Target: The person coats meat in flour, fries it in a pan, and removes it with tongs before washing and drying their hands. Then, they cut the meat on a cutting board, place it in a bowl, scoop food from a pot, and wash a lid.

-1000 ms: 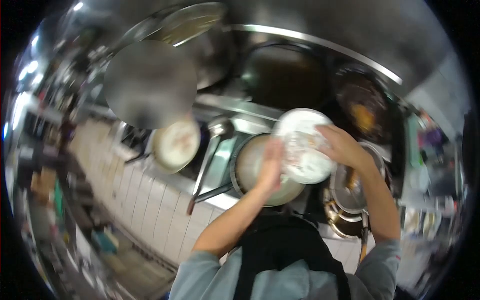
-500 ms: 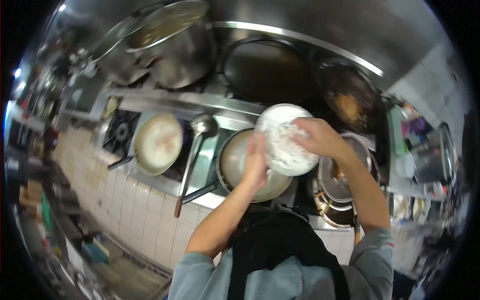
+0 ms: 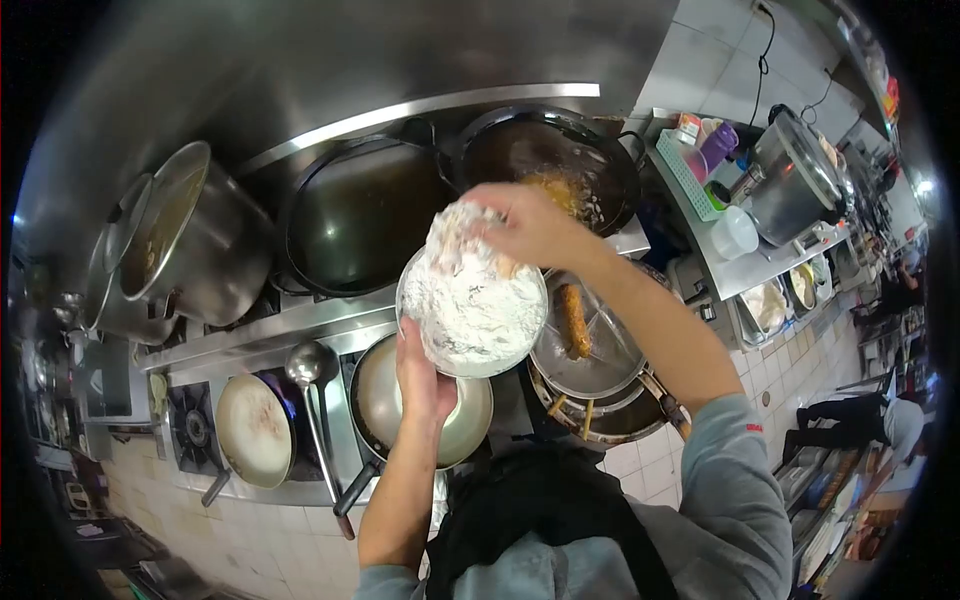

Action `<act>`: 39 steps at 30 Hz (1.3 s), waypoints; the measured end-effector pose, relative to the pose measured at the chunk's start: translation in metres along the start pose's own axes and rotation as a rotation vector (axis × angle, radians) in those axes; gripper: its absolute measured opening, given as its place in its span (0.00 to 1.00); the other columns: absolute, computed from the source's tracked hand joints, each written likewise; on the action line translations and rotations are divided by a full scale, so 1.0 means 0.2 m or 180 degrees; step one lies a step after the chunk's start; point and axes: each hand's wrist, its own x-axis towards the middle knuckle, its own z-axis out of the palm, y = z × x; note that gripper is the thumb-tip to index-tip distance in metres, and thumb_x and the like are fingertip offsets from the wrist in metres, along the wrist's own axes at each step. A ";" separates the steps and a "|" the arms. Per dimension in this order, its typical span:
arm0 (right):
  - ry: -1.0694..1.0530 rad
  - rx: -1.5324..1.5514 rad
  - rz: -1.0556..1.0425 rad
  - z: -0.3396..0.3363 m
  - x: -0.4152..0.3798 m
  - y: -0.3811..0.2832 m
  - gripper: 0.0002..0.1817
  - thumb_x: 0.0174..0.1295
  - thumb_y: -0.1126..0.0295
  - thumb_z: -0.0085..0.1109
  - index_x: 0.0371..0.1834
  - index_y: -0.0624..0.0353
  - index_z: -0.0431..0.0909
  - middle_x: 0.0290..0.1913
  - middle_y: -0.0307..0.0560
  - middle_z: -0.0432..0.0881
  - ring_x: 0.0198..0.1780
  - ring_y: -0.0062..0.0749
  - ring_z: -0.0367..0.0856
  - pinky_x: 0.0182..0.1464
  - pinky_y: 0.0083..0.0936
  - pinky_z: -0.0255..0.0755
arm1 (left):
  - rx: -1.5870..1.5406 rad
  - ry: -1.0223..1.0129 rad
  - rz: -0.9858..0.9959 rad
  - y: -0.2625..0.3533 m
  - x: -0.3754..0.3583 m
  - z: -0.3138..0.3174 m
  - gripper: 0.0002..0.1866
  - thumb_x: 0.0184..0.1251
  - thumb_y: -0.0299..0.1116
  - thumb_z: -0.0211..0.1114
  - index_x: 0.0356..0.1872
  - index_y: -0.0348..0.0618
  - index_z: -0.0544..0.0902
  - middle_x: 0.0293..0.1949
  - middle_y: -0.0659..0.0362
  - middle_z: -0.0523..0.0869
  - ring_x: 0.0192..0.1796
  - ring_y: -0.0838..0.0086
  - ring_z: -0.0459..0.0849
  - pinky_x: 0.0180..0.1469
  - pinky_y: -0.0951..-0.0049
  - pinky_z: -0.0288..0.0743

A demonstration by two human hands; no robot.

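My left hand [image 3: 425, 385] grips the side of a white bowl [image 3: 480, 367] heaped with white flour [image 3: 480, 315]. Over the bowl's far side, my right hand [image 3: 525, 222] is closed on a flour-coated lump of food [image 3: 452, 232]; its exact kind is hidden by the coating. Below the bowl sits a pan [image 3: 470, 440] with pale contents, partly covered. To the right, a round strainer [image 3: 610, 375] holds a long browned, crumbed roll [image 3: 574, 320]. Beyond my right hand, golden bits [image 3: 560, 192] float in a dark wok of oil [image 3: 500, 150].
A second wide wok [image 3: 350, 220] of dark liquid stands behind the bowl. Tall stockpots [image 3: 215, 240] are at left. A ladle [image 3: 312, 365] lies beside a pan of white liquid [image 3: 255, 435]. At right are a green basket [image 3: 685, 175] and a lidded pot [image 3: 790, 190]. A person [image 3: 880, 430] stands farther right.
My view has turned to the right, bringing the side counter and another person into sight. My right hand has risen from inside the bowl with floury food, and the bowl is tilted more toward me.
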 end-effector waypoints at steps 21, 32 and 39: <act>0.1753 -0.0632 0.1552 -0.70 -0.18 1.29 0.28 0.63 0.64 0.64 0.64 0.68 0.72 0.52 0.62 0.85 0.54 0.50 0.85 0.57 0.39 0.77 | 0.0112 0.1349 0.0807 0.40 -0.60 -0.28 0.40 0.76 0.61 0.52 0.78 0.46 0.59 0.75 0.53 0.67 0.75 0.56 0.67 0.75 0.48 0.65; 0.0635 0.0074 0.0810 -0.65 -0.30 0.52 0.26 0.77 0.67 0.51 0.76 0.59 0.65 0.72 0.49 0.73 0.68 0.34 0.74 0.67 0.29 0.69 | -0.0235 0.1086 0.1344 0.41 -0.99 -0.46 0.42 0.77 0.65 0.45 0.79 0.43 0.58 0.76 0.52 0.67 0.76 0.59 0.67 0.75 0.53 0.64; -0.0448 0.0460 -0.0263 -0.01 0.00 0.45 0.30 0.74 0.61 0.51 0.75 0.64 0.65 0.70 0.54 0.74 0.61 0.35 0.78 0.61 0.27 0.73 | -0.1150 0.2253 0.2544 0.01 -1.63 -0.44 0.29 0.83 0.52 0.46 0.73 0.43 0.66 0.68 0.57 0.76 0.68 0.69 0.75 0.68 0.63 0.73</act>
